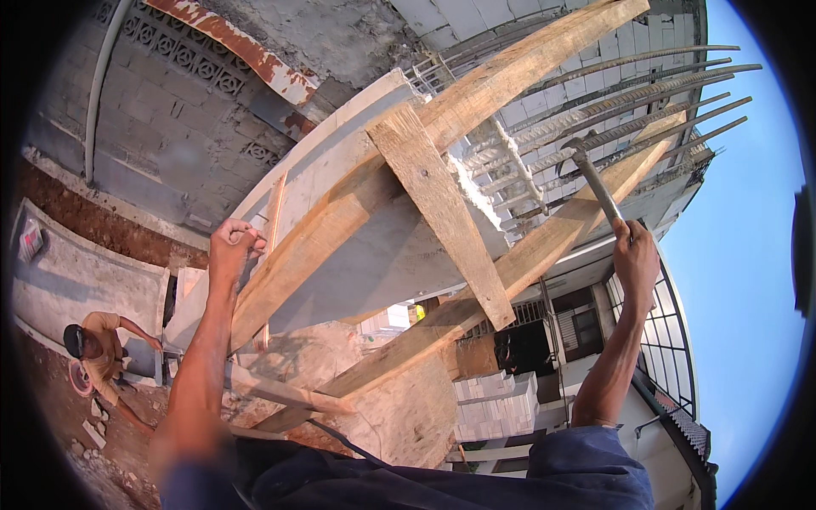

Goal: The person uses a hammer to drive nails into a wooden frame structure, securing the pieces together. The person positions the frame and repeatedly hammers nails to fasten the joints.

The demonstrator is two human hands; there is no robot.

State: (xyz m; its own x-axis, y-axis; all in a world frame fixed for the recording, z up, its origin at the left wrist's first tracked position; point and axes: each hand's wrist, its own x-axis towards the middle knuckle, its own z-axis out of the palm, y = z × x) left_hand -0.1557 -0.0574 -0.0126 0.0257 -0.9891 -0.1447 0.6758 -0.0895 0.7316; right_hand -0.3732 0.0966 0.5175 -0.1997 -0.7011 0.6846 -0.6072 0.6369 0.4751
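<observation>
My right hand [636, 262], raised on the right, is wrapped round the handle of a hammer [600, 185]. The hammer's head is up beside the steel bars. My left hand [234, 250] is curled closed next to a long wooden beam [319, 238] and a thin wooden strip [274, 212]. What its fingers hold, if anything, cannot be made out. A short plank [442, 212] lies across that beam and a second long beam [544, 242], with nail heads or marks near its ends. Behind the timbers stands a grey concrete column [365, 263].
Several ribbed steel bars [595, 110] stick out of the column's top towards the upper right. Below left, another person [106, 348] bends beside a concrete slab [93, 280]. Pale blocks [497, 408] are stacked lower down. A block wall [161, 110] stands upper left.
</observation>
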